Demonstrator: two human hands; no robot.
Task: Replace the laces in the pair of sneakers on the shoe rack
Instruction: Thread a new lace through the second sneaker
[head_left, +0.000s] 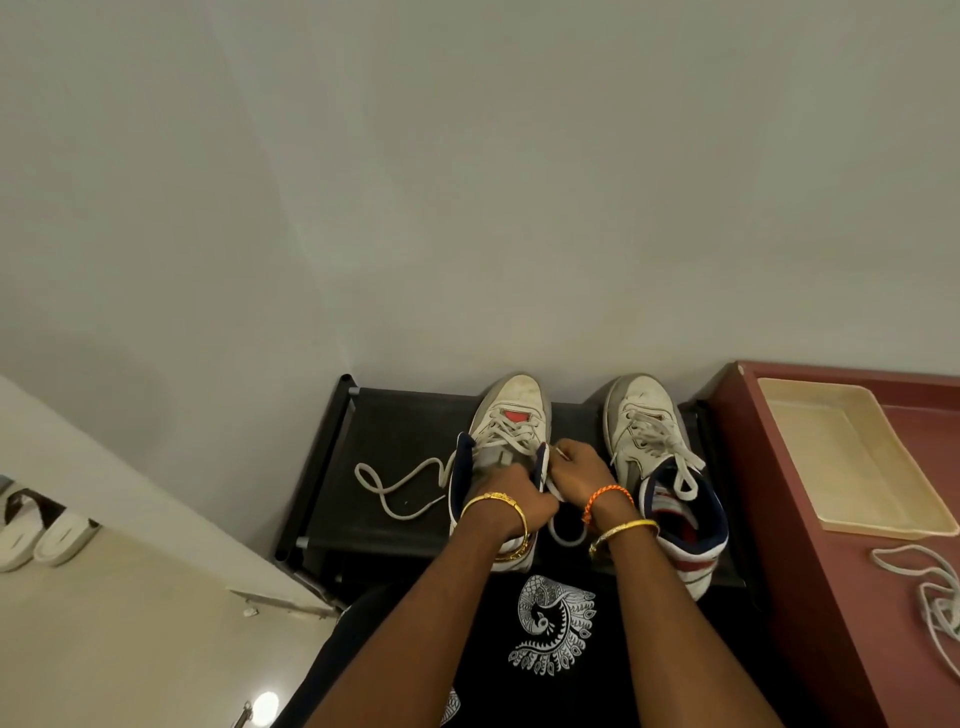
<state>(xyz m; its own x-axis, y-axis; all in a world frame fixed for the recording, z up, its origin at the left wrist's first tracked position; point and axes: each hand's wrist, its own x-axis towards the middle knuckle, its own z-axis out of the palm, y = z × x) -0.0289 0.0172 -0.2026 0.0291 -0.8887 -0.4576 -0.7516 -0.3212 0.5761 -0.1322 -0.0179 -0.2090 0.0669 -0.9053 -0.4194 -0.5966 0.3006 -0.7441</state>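
Two worn white high-top sneakers stand side by side on the top shelf of a black shoe rack (363, 467), toes pointing to the far wall. The left sneaker (511, 415) has a grey scuffed toe, a red patch on the tongue and a navy collar; its white lace (400, 483) is partly undone, one end trailing in loops over the shelf to the left. The right sneaker (649, 441) is still laced and tied, with a navy collar and red and navy stripes near the heel.

The left hand (514, 499), with a gold bangle at the wrist, has its fingers curled round the left sneaker's collar and lace. The right hand (576, 473), wearing an orange thread and a gold bangle, pinches the lace at the sneaker's right edge, and a loop hangs below between the wrists.

No writing can be read; the red patch is too small to make out.

The rack sits tight in a corner: wall behind, a white ledge to the left, a maroon cabinet (779, 519) touching its right end. On the cabinet lie a cream tray (852, 457) and, nearer, a spare white lace (930, 597).
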